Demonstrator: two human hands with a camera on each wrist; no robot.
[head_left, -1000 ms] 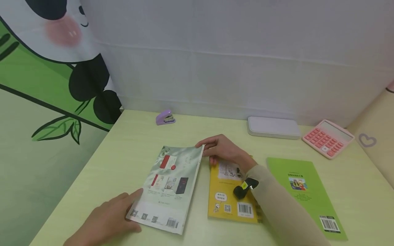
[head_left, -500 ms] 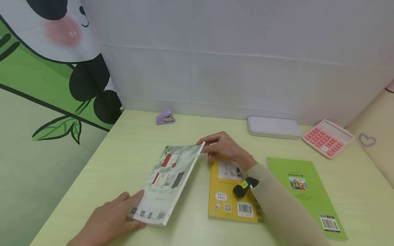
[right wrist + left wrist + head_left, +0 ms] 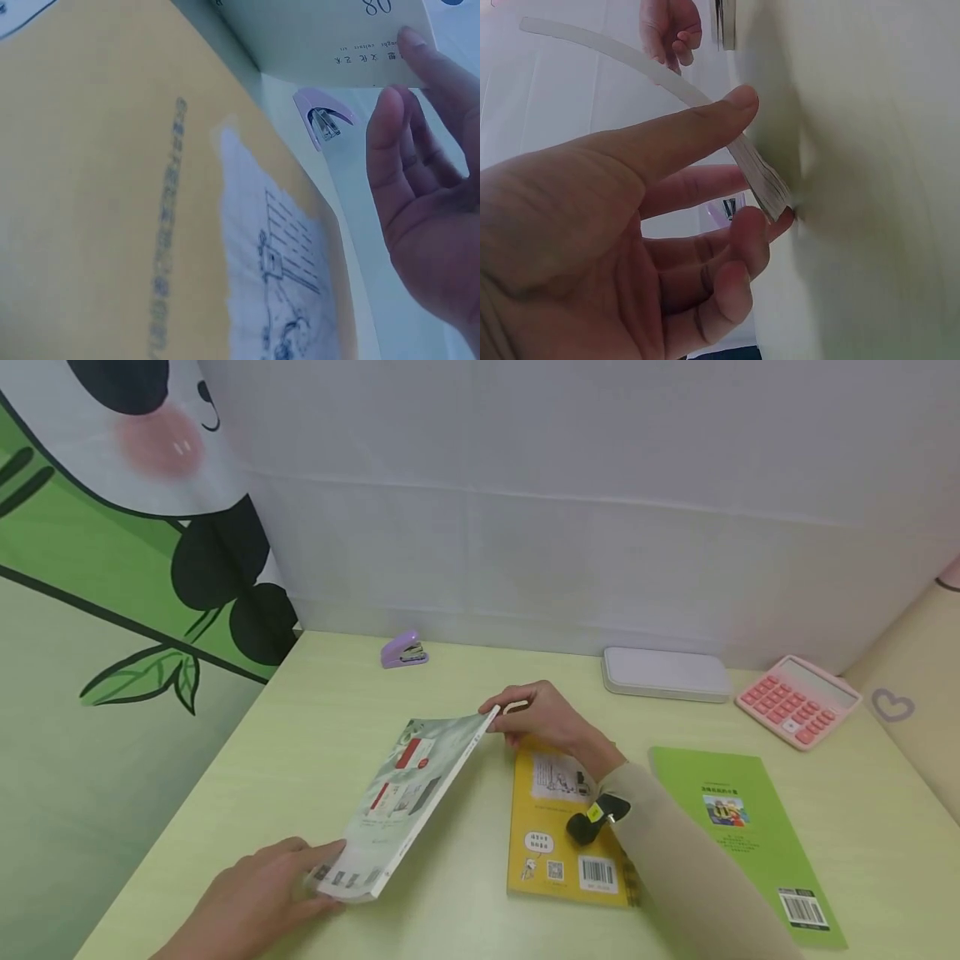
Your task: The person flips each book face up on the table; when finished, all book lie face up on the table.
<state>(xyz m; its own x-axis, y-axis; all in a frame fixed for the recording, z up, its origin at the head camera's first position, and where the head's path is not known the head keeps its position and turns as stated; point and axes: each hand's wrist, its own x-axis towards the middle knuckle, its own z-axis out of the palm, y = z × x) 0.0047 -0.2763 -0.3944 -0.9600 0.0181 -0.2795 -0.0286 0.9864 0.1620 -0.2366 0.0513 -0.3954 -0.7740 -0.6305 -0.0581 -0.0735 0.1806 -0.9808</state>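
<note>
On the pale green tabletop (image 3: 315, 727), a thin pale-green paperback book with red labels on its cover (image 3: 405, 781) is standing tilted, its right edge raised and its left edge down near the table. The left hand (image 3: 255, 902) is gripping the book's near corner, thumb pressing on the cover and the other fingers curling loosely beneath the page block, as the left wrist view is showing (image 3: 705, 135). The right hand (image 3: 543, 718) is holding the book's far upper corner, fingertips (image 3: 409, 45) pinching the raised edge while the remaining fingers are lying close together. A beige sleeve (image 3: 690, 868) is covering the right forearm, and a small black device with a yellow tag (image 3: 596, 818) is sitting at that wrist.

Just beside the tilted book, a yellow spiral-bound booklet with cartoon drawings and a barcode (image 3: 558, 827) is lying flat under the right wrist. A bright green flat booklet (image 3: 742, 835) is lying to its right, apart from it. Along the far edge, a small lilac stapler (image 3: 403, 649), a white flat rectangular case (image 3: 666, 672) and a pink calculator (image 3: 797, 700) are resting near the white wall.
</note>
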